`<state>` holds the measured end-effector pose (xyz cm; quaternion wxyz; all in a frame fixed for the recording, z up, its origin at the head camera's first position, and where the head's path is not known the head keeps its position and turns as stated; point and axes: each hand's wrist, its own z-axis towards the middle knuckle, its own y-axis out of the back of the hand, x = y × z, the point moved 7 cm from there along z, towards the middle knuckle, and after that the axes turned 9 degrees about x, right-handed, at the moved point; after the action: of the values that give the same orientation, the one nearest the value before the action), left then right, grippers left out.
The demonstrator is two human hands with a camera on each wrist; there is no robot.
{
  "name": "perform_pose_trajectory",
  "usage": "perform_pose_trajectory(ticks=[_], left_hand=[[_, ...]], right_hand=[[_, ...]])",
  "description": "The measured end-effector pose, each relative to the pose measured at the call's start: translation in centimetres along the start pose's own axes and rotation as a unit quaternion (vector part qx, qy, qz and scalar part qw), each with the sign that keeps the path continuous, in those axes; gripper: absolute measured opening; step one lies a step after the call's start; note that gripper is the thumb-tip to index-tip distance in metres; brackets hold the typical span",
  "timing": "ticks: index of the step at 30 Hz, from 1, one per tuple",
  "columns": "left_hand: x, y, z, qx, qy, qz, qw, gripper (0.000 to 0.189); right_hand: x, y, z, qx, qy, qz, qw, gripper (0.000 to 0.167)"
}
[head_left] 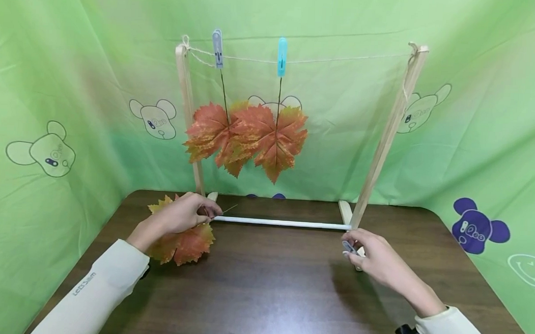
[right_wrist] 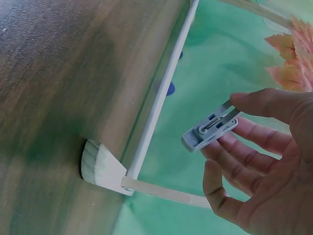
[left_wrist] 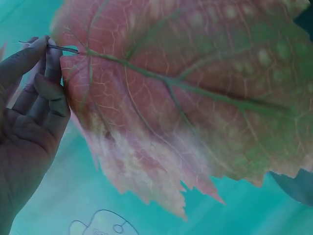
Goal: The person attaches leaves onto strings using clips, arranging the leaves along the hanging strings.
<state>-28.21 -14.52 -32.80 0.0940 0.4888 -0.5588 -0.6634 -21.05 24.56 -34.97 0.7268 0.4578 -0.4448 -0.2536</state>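
My left hand [head_left: 187, 213] pinches the thin stem of an orange and yellow maple leaf [head_left: 189, 245] above the left side of the table. In the left wrist view the leaf [left_wrist: 161, 93] spreads out broadly beside the fingers. Between thumb and fingers of my right hand [head_left: 375, 254] is a grey clothespin [right_wrist: 212, 127], near the foot of the right post. Two more leaves hang overlapping from a string [head_left: 342, 59]: one under a grey-blue clothespin [head_left: 217, 50], the other leaf [head_left: 277, 138] under a bright blue clothespin [head_left: 282, 57].
The string runs between a left wooden post [head_left: 186, 85] and a right wooden post [head_left: 390, 132]. A white rod [head_left: 283, 223] joins the posts low down, over the brown table [head_left: 268, 285]. Behind hangs a green cloth [head_left: 343, 17] with printed bear faces.
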Motion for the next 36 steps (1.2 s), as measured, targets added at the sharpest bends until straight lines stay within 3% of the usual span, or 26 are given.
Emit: perform_pose_trajectory(ticks=[12, 26, 36], left_hand=[[-3.3, 0.4, 0.6, -0.004, -0.021, 0.004, 0.9998, 0.029], [-7.5, 0.7, 1.4, -0.07, -0.05, -0.009, 0.9962, 0.022], [-10.5, 1.1, 2.5, -0.144, -0.068, -0.034, 0.9866, 0.02]], right_hand=[[0.7, 1.4, 0.4, -0.015, 0.001, 0.013, 0.9998, 0.023], [1.9, 3.4, 0.7, -0.051, 0.036, 0.005, 0.9981, 0.027], [2.9, 5.4, 1.2, -0.088, 0.068, -0.016, 0.9937, 0.028]])
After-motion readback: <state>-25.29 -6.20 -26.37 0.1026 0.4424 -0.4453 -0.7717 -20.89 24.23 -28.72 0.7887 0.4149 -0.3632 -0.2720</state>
